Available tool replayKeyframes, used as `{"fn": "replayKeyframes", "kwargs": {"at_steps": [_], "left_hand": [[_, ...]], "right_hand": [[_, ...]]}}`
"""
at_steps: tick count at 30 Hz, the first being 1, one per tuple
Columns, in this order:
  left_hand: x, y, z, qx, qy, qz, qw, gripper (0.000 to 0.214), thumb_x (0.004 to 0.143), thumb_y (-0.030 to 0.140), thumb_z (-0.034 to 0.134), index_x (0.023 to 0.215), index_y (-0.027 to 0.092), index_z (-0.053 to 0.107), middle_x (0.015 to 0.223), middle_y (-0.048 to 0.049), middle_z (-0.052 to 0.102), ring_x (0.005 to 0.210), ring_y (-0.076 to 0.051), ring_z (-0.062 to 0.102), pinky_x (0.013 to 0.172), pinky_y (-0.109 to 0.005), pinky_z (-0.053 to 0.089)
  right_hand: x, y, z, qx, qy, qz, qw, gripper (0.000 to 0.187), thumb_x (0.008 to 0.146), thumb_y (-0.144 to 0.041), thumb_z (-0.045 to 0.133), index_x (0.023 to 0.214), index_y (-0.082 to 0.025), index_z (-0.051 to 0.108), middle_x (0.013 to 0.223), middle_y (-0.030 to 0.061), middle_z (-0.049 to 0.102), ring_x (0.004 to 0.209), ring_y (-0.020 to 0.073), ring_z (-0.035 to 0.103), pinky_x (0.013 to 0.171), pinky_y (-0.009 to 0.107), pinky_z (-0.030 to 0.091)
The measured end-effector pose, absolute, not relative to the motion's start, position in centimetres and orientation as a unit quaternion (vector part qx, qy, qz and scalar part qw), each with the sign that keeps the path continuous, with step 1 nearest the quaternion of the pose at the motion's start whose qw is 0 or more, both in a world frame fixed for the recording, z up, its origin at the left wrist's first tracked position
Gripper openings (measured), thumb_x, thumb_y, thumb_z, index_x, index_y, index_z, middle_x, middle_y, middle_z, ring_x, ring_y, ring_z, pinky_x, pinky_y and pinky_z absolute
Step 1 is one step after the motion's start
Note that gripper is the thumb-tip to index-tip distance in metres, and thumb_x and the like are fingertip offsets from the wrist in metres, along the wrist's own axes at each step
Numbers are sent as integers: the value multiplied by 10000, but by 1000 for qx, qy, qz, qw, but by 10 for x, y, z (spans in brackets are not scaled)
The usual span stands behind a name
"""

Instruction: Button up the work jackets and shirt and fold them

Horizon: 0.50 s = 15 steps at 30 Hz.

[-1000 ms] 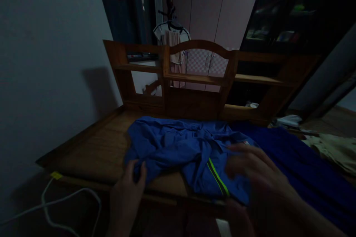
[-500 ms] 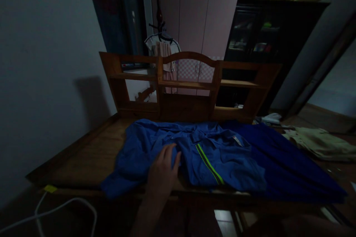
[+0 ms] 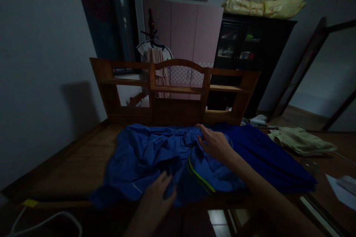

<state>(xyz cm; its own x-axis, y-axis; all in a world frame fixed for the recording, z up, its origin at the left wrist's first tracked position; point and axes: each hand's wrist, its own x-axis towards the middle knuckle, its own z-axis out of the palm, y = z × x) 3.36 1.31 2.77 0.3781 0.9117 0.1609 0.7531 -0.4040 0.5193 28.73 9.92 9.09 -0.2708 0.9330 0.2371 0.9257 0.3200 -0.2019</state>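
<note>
A blue work jacket (image 3: 144,159) with a yellow-green stripe (image 3: 198,176) lies crumpled on the wooden bed platform (image 3: 69,170). My left hand (image 3: 155,198) rests on the jacket's near edge, its fingers curled into the cloth. My right hand (image 3: 215,144) reaches farther in and lies on the jacket's upper middle, fingers closed on a fold near the collar. A darker blue cloth (image 3: 267,159) spreads to the right beside the jacket.
A wooden headboard with shelves (image 3: 175,89) stands behind the platform. A beige garment (image 3: 302,140) lies at the right. A white cable (image 3: 44,222) runs at the lower left. A pink wardrobe (image 3: 189,33) and a dark cabinet (image 3: 250,44) stand at the back.
My right hand has come back into view and reached onto the jacket's upper middle. My left hand slid toward the near edge. The jacket has bunched up, and the stripe has shifted left.
</note>
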Motion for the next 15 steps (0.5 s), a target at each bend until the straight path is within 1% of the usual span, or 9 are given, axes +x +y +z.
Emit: {"fn": "replayKeyframes", "kwargs": {"at_steps": [2, 3, 5, 7, 8, 9, 12, 13, 15], "left_hand": [[13, -4, 15, 816, 511, 219, 158, 162, 839, 283, 574, 918, 231, 705, 970, -73, 715, 866, -222, 700, 735, -281, 585], [3, -12, 9, 818, 507, 227, 147, 157, 826, 274, 585, 917, 232, 705, 966, -68, 720, 854, -217, 705, 720, -260, 588], [-12, -24, 2, 820, 498, 242, 147, 166, 814, 252, 592, 942, 233, 696, 983, -63, 720, 859, -206, 708, 711, -225, 586], [-21, -31, 2, 812, 500, 248, 170, 189, 829, 234, 571, 982, 239, 682, 1032, -60, 709, 917, -199, 697, 743, -213, 579], [-23, -31, 5, 804, 504, 253, 190, 207, 843, 231, 553, 1012, 242, 672, 1060, -60, 701, 954, -196, 687, 767, -214, 575], [-24, -31, 10, 792, 510, 257, 215, 232, 859, 231, 531, 1053, 247, 658, 1093, -59, 690, 995, -193, 672, 800, -221, 567], [-24, -22, 31, 745, 527, 264, 312, 340, 901, 263, 481, 1230, 276, 564, 1256, -53, 615, 1151, -191, 589, 945, -292, 510], [-24, -17, 37, 727, 528, 262, 352, 371, 908, 285, 472, 1275, 286, 529, 1310, -48, 577, 1201, -194, 550, 998, -331, 472], [-26, -8, 48, 681, 534, 261, 428, 401, 912, 344, 468, 1308, 284, 504, 1369, -49, 526, 1268, -212, 484, 1071, -408, 389]], "right_hand": [[289, 119, 60, -555, -824, 64, 90, 500, 894, -270, 510, 1368, -165, 390, 1112, 110, 628, 986, 205, 626, 781, 274, 473], [286, 127, 47, -530, -841, 92, 58, 553, 868, -305, 559, 1374, -168, 384, 1174, 122, 596, 1047, 212, 603, 822, 275, 468], [276, 138, 24, -489, -862, 130, -9, 672, 799, -395, 647, 1378, -179, 381, 1255, 136, 545, 1097, 227, 579, 857, 282, 467], [259, 145, 7, -480, -865, 133, -65, 738, 733, -468, 697, 1350, -173, 420, 1261, 156, 540, 1084, 258, 588, 838, 310, 483], [250, 147, 2, -483, -863, 125, -83, 717, 722, -474, 704, 1317, -159, 458, 1241, 169, 553, 1067, 276, 596, 822, 329, 490], [241, 149, -2, -487, -860, 116, -96, 645, 734, -453, 697, 1266, -142, 505, 1201, 182, 578, 1041, 289, 609, 806, 344, 493], [220, 153, -5, -493, -858, 99, -110, 290, 842, -277, 586, 1075, -108, 608, 1036, 189, 651, 952, 273, 647, 783, 338, 488], [216, 154, -4, -493, -857, 93, -114, 216, 861, -219, 546, 1031, -107, 619, 995, 183, 664, 934, 258, 654, 779, 324, 485], [214, 159, 2, -497, -855, 82, -120, 178, 876, -157, 497, 997, -108, 617, 947, 177, 674, 913, 239, 661, 766, 300, 483]]}}
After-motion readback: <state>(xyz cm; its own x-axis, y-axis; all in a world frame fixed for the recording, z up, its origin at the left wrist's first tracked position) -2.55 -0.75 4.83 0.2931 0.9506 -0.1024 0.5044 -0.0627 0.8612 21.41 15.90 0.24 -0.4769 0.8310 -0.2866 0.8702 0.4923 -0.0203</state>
